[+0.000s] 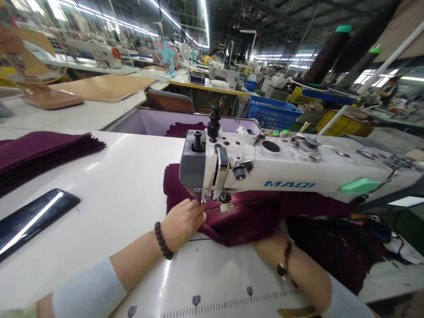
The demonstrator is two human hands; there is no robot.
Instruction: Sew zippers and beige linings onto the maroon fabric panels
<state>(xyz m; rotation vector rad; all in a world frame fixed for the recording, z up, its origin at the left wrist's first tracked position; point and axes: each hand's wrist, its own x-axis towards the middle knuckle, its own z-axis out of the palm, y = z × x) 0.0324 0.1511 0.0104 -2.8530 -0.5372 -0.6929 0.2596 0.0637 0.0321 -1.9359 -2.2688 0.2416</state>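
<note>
Right hand (265,244) mostly hidden under maroon fabric (236,227). Fabric stack (43,153) and dark glossy object (43,212) cut off at left edge. Orange fan (49,95) blurred, also cut off.

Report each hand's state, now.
Left hand: curled against smooth maroon fabric; grip unclear.
Right hand: mostly hidden by that fabric; open or closed cannot be told.

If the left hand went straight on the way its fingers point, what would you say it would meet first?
Beyond the burgundy cloth it rests on, the left hand would probably meet the sewing machine's presser foot; the exact depth is unclear.
</note>
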